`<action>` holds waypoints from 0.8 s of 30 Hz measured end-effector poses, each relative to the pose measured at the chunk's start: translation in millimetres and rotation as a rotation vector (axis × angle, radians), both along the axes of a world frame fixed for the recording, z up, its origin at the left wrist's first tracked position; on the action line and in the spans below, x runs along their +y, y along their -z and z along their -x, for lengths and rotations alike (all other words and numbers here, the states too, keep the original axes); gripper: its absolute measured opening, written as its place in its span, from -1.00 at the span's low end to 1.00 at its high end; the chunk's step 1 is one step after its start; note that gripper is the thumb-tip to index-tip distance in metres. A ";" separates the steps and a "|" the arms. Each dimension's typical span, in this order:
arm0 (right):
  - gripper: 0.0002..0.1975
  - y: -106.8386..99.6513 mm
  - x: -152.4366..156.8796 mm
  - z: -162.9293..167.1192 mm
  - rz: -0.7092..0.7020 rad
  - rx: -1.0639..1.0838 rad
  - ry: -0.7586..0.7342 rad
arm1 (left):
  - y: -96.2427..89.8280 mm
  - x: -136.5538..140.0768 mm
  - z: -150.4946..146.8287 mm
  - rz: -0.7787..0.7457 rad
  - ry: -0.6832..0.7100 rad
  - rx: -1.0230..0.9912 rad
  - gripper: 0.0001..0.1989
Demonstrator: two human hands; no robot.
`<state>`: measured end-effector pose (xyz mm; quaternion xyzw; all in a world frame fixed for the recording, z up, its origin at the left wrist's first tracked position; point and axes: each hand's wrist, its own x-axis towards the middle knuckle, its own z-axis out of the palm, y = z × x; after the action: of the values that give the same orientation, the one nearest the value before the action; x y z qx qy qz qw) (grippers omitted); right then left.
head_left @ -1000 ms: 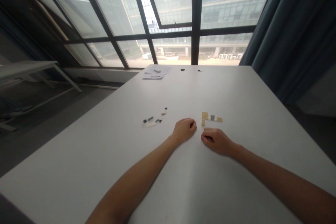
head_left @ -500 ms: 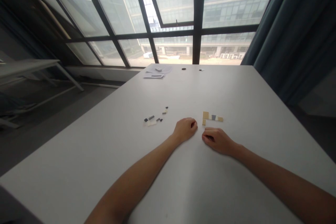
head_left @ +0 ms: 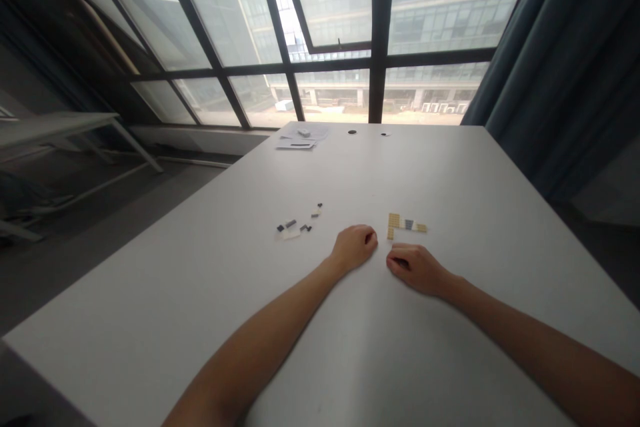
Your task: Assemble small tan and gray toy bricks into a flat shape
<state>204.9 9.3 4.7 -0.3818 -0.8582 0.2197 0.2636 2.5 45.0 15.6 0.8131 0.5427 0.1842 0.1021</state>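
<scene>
My left hand (head_left: 355, 245) rests on the white table in a loose fist, and nothing shows in it. Just right of it lies my right hand (head_left: 413, 267), also curled into a fist with nothing visible inside. Beyond my right hand is a flat assembly of tan, white and grey building bricks (head_left: 394, 221), apart from both hands. Left of my left hand are several loose small pieces: a grey brick (head_left: 291, 223), a black piece (head_left: 281, 228), a white flat piece (head_left: 291, 235) and another black piece (head_left: 320, 205). Neither hand touches them.
The white table (head_left: 430, 360) stretches toward the windows. Papers (head_left: 295, 145) with a small white object on top lie at its far left. A dark round hole (head_left: 353, 132) is near the far edge. A blue curtain (head_left: 555, 80) hangs at right, and another table (head_left: 60, 127) stands left.
The whole view has shifted very slightly to the right. Hands and bricks keep their places on the table.
</scene>
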 end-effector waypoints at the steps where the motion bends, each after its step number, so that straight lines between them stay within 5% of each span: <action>1: -0.79 0.3 0.0 -0.1 0.000 0.000 0.000 | -0.5 -0.2 0.1 -0.003 0.005 0.000 -0.71; 24: -0.79 3.5 0.6 -1.0 -0.015 0.012 -0.004 | -3.8 -1.6 -1.1 0.024 -0.009 0.000 -0.72</action>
<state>205.9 9.9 1.1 -0.3766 -0.8590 0.2161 0.2712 3.6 43.4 19.4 0.8095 0.5484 0.1780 0.1110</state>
